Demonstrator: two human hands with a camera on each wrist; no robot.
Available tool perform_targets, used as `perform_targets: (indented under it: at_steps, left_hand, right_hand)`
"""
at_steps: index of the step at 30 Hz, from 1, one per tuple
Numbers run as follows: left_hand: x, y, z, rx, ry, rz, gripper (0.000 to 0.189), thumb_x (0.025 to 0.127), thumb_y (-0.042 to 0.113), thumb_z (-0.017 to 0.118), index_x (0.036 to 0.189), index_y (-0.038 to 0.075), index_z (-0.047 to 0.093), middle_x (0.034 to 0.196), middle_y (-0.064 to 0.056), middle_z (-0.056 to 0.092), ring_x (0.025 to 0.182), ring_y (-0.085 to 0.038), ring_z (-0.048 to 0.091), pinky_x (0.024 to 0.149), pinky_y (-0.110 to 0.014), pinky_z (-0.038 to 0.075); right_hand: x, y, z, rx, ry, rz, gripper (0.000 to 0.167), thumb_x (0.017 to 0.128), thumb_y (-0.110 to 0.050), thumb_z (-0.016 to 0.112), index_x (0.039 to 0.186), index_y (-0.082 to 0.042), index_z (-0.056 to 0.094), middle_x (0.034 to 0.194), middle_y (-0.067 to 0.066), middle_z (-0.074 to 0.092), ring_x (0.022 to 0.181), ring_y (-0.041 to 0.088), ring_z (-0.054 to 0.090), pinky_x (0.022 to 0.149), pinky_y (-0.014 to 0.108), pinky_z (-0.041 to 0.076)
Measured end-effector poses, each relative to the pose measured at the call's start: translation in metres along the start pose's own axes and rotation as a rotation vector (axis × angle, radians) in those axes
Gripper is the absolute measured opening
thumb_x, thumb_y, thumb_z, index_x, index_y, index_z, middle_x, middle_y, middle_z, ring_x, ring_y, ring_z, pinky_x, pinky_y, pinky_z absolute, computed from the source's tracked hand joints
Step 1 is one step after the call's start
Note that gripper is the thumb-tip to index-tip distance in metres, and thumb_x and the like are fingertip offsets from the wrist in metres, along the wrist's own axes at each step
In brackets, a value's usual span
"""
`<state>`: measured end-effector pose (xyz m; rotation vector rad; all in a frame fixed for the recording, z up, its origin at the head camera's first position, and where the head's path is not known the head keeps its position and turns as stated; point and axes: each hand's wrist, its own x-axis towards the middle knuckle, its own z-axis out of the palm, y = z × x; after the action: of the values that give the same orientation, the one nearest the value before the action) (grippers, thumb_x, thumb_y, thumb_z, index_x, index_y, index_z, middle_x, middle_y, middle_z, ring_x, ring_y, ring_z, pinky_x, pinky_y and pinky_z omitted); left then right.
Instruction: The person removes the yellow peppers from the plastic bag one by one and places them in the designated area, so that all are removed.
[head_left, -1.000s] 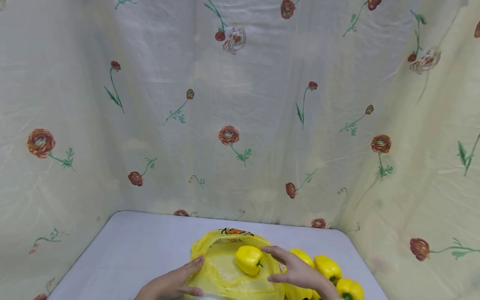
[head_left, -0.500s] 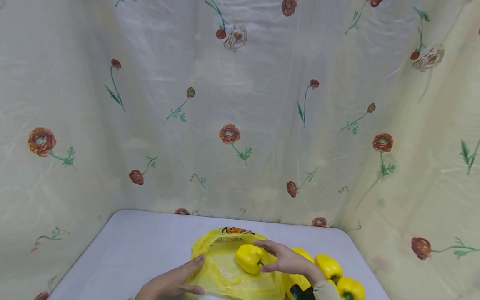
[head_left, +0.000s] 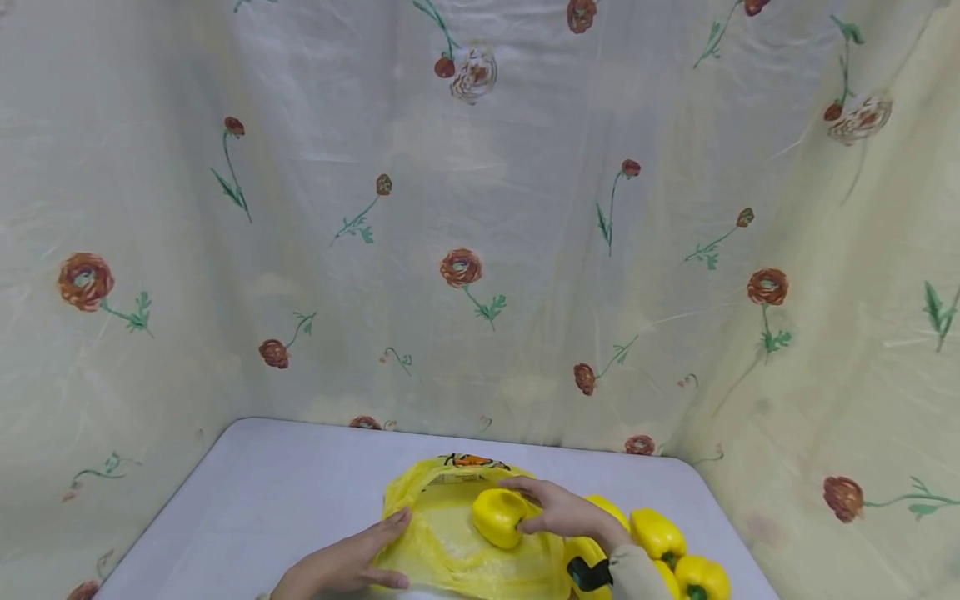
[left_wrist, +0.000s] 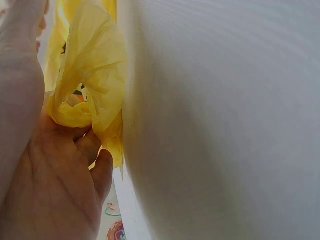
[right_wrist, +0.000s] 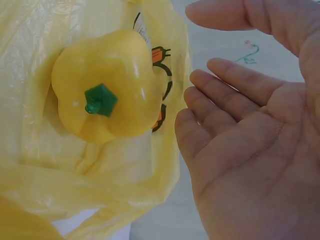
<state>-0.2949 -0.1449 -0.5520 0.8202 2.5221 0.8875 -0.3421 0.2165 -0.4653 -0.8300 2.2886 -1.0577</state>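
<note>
A yellow bell pepper (head_left: 495, 517) with a green stem lies in the mouth of a thin yellow plastic bag (head_left: 427, 546). My right hand (head_left: 573, 510) is at the pepper's right side, thumb and fingers spread. In the right wrist view a gap shows between the pepper (right_wrist: 107, 82) and the fingers of my right hand (right_wrist: 255, 135). My left hand (head_left: 348, 560) rests against the bag's left side with its fingers extended and thumb apart. In the left wrist view the bag's crumpled edge (left_wrist: 97, 60) covers part of the fingers of my left hand (left_wrist: 55, 180).
More yellow bell peppers (head_left: 701, 577) sit together on the white table (head_left: 300, 467), to the right of the bag. Some are partly hidden by my right forearm. A flowered curtain (head_left: 525, 350) hangs behind and on both sides of the table.
My right hand has moved left, to the pepper in the bag, and its sleeve has come into view. The left hand, the bag and the pepper look nearly unmoved.
</note>
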Motion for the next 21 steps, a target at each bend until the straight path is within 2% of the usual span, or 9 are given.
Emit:
perform_targets:
  at_steps: [10,16,21]
  left_hand:
    - [0.002,0.001,0.001,-0.029,-0.013,-0.043,0.093,0.088,0.057,0.059,0.155,0.01,0.016,0.163,-0.009,0.013,0.148,-0.035,0.016,0.116,-0.055,0.024]
    - [0.001,0.001,-0.001,-0.031,-0.01,-0.03,0.092,0.088,0.056,0.059,0.155,0.009,0.016,0.162,-0.011,0.013,0.148,-0.036,0.016,0.116,-0.055,0.024]
    - [0.002,-0.001,0.0,-0.054,-0.015,-0.031,0.092,0.089,0.055,0.059,0.155,0.01,0.015,0.162,-0.011,0.012,0.148,-0.036,0.015,0.115,-0.056,0.024]
  right_hand:
    - [0.011,0.005,0.001,-0.009,-0.023,0.04,0.06,0.09,-0.008,0.064,0.144,-0.023,0.044,0.154,0.01,0.036,0.142,0.039,0.032,0.113,0.06,0.026]
    - [0.018,0.008,0.001,-0.02,0.008,0.081,0.06,0.087,-0.012,0.068,0.141,-0.026,0.047,0.152,0.008,0.04,0.139,0.033,0.035,0.114,0.058,0.027]
    - [0.022,0.012,0.0,0.003,-0.004,0.081,0.059,0.088,-0.012,0.068,0.142,-0.021,0.046,0.151,0.01,0.041,0.139,0.033,0.036,0.113,0.057,0.029]
